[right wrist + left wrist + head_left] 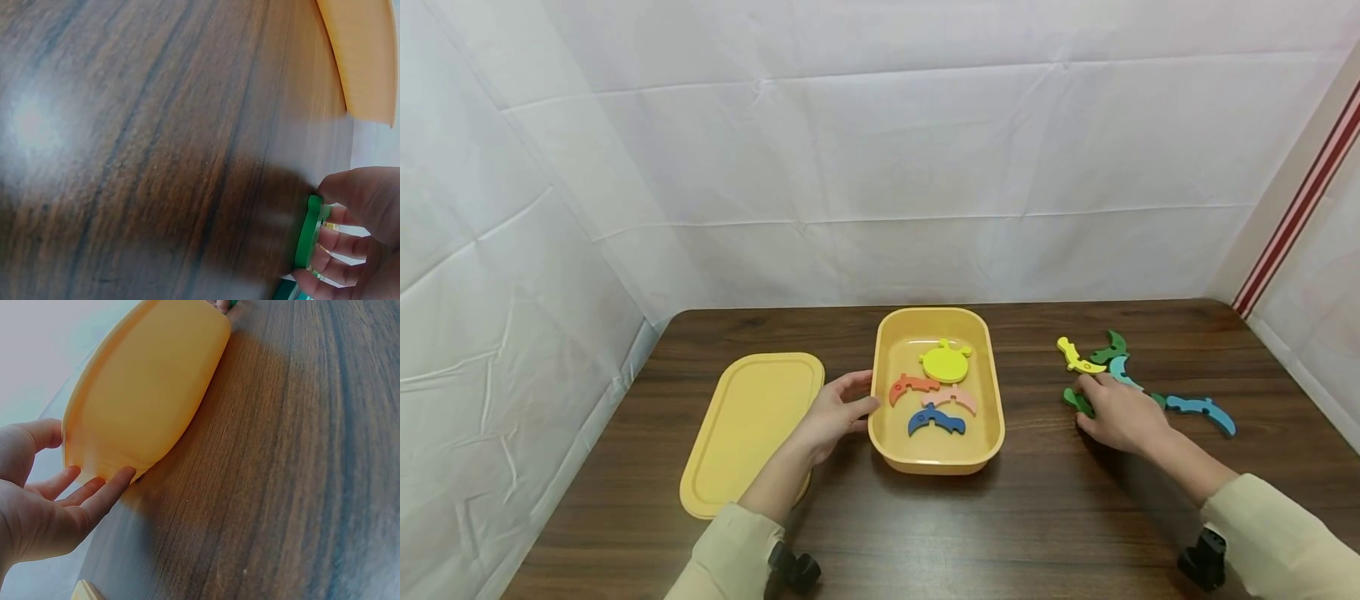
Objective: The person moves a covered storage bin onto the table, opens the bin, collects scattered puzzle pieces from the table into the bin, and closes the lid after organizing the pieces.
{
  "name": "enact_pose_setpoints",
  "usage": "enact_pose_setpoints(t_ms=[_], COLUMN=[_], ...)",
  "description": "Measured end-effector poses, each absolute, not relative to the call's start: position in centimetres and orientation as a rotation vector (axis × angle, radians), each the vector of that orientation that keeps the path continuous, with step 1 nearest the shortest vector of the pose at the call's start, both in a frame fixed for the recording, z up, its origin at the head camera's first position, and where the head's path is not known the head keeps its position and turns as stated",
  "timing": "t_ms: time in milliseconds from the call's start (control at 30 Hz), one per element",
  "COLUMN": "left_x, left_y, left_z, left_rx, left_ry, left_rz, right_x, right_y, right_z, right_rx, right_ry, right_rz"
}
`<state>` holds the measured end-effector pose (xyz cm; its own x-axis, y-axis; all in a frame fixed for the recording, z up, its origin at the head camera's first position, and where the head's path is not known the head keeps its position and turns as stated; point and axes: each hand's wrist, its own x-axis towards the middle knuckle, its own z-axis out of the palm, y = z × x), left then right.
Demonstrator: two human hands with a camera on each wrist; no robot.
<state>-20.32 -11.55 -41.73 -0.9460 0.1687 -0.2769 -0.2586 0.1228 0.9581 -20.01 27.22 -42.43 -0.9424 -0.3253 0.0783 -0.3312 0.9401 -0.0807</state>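
Over at the right of the frame, I've got the right hand (pixel 1120 412) down on a green piece (pixel 1077 402), thumb at one end and fingers curled along it, so it reads as a pinch, though I can't tell how firm. At mid-frame the left hand (pixel 835 417) has its fingers loosely spread against the outer left wall of the yellow tub (pixel 996 408), thumb by the rim; looks like steadying more than gripping.

My guess is the step in hand is picking up one loose piece, and the next move calls for raising that green one cleanly without dragging its neighbours. Those are bunched close: a yellow strip (pixel 1077 357), a dark green crescent (pixel 1110 347), a light blue piece (pixel 1123 372) just past the fingers and a blue piece (pixel 1201 412) further right. The hand also hides part of the bunch from me, and the tub's raised wall would be in the way of any low move left.

Inside the tub, center frame, lie a round yellow-green piece (pixel 945 364), an orange piece (pixel 912 387), a pink piece (pixel 953 400) and a dark blue piece (pixel 936 420). Lower left, there's a flat yellow lid (pixel 752 425), partly hidden by the left forearm (pixel 775 487).
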Motion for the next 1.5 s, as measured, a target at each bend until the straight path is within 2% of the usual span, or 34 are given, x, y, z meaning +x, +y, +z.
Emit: enact_pose_setpoints(t_ms=[567, 1500], left_x=[-20.5, -20.3], left_y=[-11.4, -11.5], left_z=[-41.7, -41.6], left_rx=[-0.101, -0.104], left_ry=[2.092, 2.103], left_rz=[1.876, 1.873], right_x=[-20.4, -21.4], right_y=[27.3, 26.0], right_z=[-42.1, -38.3], right_rx=[0.563, 0.789], right_ry=[-3.059, -2.890], right_rz=[0.091, 0.035])
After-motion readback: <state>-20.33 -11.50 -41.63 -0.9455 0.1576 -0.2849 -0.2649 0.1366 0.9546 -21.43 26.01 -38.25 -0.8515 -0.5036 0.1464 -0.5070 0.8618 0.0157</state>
